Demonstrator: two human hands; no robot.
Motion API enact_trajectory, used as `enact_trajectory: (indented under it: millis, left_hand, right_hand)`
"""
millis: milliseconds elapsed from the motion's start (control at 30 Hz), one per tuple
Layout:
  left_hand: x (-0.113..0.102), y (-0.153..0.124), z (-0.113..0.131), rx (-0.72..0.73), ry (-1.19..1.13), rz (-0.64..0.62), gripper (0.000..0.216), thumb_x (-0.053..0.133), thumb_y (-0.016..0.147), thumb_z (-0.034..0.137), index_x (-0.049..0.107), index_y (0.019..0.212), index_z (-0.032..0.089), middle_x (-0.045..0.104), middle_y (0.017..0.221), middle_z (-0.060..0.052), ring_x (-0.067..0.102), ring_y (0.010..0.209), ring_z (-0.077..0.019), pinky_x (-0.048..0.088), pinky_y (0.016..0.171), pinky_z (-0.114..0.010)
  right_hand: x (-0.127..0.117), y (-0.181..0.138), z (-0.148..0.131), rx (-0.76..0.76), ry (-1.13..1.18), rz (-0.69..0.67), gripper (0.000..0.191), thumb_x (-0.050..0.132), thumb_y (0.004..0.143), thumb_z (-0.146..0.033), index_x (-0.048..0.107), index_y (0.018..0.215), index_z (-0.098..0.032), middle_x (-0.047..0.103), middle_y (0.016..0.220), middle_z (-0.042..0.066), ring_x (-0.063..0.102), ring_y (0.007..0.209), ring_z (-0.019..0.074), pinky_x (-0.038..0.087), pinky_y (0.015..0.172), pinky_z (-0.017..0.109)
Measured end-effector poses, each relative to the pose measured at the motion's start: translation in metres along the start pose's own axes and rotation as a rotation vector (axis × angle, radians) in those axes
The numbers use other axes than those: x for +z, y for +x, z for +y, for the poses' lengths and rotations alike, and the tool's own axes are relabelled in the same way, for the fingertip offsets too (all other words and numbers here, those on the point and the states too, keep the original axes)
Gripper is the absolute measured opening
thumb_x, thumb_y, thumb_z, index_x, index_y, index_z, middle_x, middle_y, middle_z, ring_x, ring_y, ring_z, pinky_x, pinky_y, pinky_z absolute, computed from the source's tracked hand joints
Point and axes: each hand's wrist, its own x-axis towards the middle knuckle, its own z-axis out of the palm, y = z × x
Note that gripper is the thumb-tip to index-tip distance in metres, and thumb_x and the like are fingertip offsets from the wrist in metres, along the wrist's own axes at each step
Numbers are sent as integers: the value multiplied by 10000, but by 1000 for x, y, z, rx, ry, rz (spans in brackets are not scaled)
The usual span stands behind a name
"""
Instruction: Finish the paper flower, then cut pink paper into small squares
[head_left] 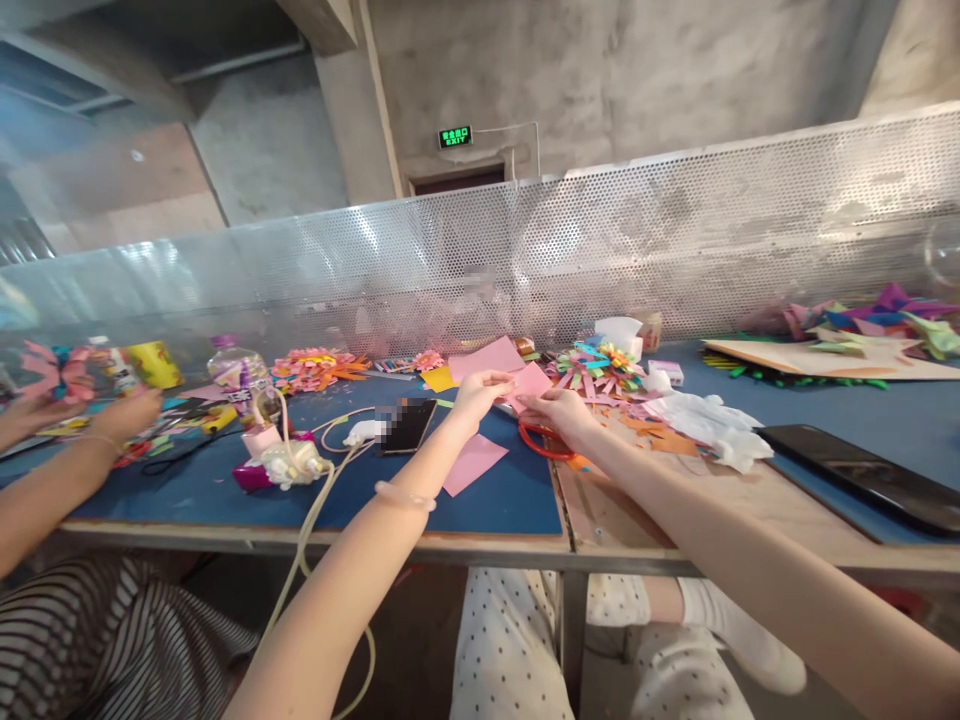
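Between my two hands, above the table, is a small piece of pink paper [531,382]. My left hand [484,395] pinches its left edge, with a pale bangle on that wrist. At its lower right, the fingers of my right hand [559,410] are closed on the same paper. Just under my right hand lie red-handled scissors [544,442], their blades mostly hidden. A flat pink sheet [475,465] rests on the blue mat below my left hand, and a larger pink sheet [487,358] lies behind it.
A phone [407,426], cables and a power strip [289,464] are to the left. Paper flowers [600,368], orange scraps [660,435], crumpled white tissue [712,425] and a black case [862,475] lie rightward. A co-worker's hands [135,415] work at far left. A perforated metal panel [450,270] stands behind.
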Motion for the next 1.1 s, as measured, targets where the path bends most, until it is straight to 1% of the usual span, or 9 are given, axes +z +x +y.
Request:
enact_trajectory:
  millis: [100, 233, 433, 567, 700, 800, 900, 1000, 1100]
  left_hand:
    - [-1, 2, 0, 12, -14, 26, 248, 732, 558, 236, 692, 783, 140, 679, 786, -60, 597, 697, -132, 460, 665, -263]
    - [-2, 3, -1, 10, -48, 40, 261, 737, 548, 238, 690, 785, 139, 676, 783, -59, 594, 703, -132, 455, 665, -258]
    - [0, 0, 0, 34, -45, 30, 242, 709, 574, 226, 684, 799, 143, 669, 786, -47, 587, 710, -126, 451, 659, -249]
    - [-1, 0, 1, 35, -39, -12, 251, 720, 578, 251, 677, 795, 133, 664, 786, -51, 587, 707, -125, 454, 660, -250]
    - [-2, 1, 0, 2, 10, -41, 261, 736, 565, 254, 670, 786, 134, 665, 762, -51, 589, 680, -125, 457, 657, -260]
    - [-3, 1, 0, -14, 39, -67, 280, 741, 567, 263, 667, 802, 131, 666, 777, -55, 592, 687, -129, 461, 650, -261]
    - [-3, 0, 0, 10, 26, -78, 273, 730, 588, 263, 665, 817, 129, 666, 797, -55, 594, 700, -129, 467, 656, -261]
    - [-5, 1, -1, 11, 28, -66, 258, 724, 591, 244, 669, 817, 133, 667, 792, -52, 593, 695, -126, 470, 666, -265]
    - [-6, 1, -2, 8, 28, -89, 244, 718, 596, 233, 675, 814, 133, 669, 805, -59, 592, 699, -125, 472, 677, -274]
  right_hand:
    - [0, 0, 1, -13, -11, -92, 148, 736, 671, -178, 657, 746, -78, 709, 768, 133, 687, 712, 192, 571, 700, 265]
    - [-1, 1, 2, -51, -46, -84, 173, 748, 657, -199, 665, 755, -83, 711, 767, 134, 688, 726, 206, 569, 714, 285]
    - [0, -2, 3, -35, -16, -141, 176, 759, 638, -176, 665, 761, -94, 712, 772, 124, 689, 737, 212, 566, 740, 314]
    - [0, -4, 1, -24, -33, -126, 144, 740, 660, -157, 662, 748, -74, 709, 758, 138, 689, 723, 211, 568, 728, 304]
    - [-1, -4, -1, -16, -10, -96, 153, 704, 712, -205, 666, 778, -72, 708, 807, 142, 685, 757, 203, 564, 740, 289]
    - [0, -4, -2, -27, 5, -61, 159, 720, 691, -210, 667, 764, -80, 707, 807, 126, 683, 748, 207, 569, 725, 291]
    - [1, -6, -5, -55, 2, -50, 167, 722, 686, -248, 656, 719, -98, 702, 752, 102, 679, 712, 202, 571, 701, 288]
    - [1, -8, -8, -116, -37, 4, 183, 698, 705, -298, 635, 665, -131, 677, 654, 52, 664, 639, 163, 564, 677, 257]
    - [1, -9, -10, -155, -77, 56, 212, 711, 680, -310, 601, 594, -150, 637, 563, 16, 645, 579, 149, 557, 650, 242]
